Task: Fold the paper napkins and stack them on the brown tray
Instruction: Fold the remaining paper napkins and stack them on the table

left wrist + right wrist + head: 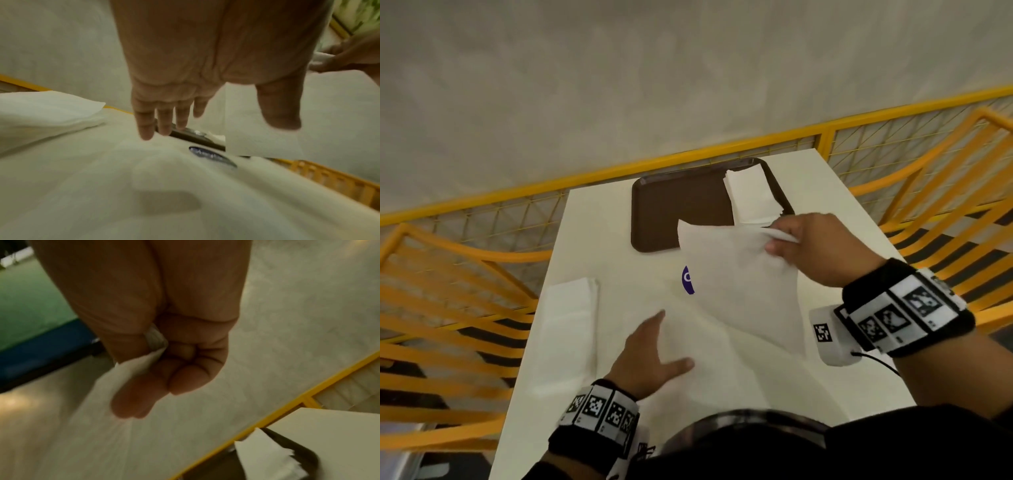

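An unfolded napkin [736, 287] is pinched at a raised far corner by the right hand [822, 246], its length apparently running diagonally toward the spread left hand [650, 356].

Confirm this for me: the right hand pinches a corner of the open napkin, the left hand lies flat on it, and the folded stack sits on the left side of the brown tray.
Wrong side. In the head view the folded stack sits on the right side of the brown tray. The right hand pinches the open napkin; the left hand lies flat.

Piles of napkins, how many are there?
2: one pile on the brown tray, one pile on the table's left. A loose napkin hangs from the right hand.
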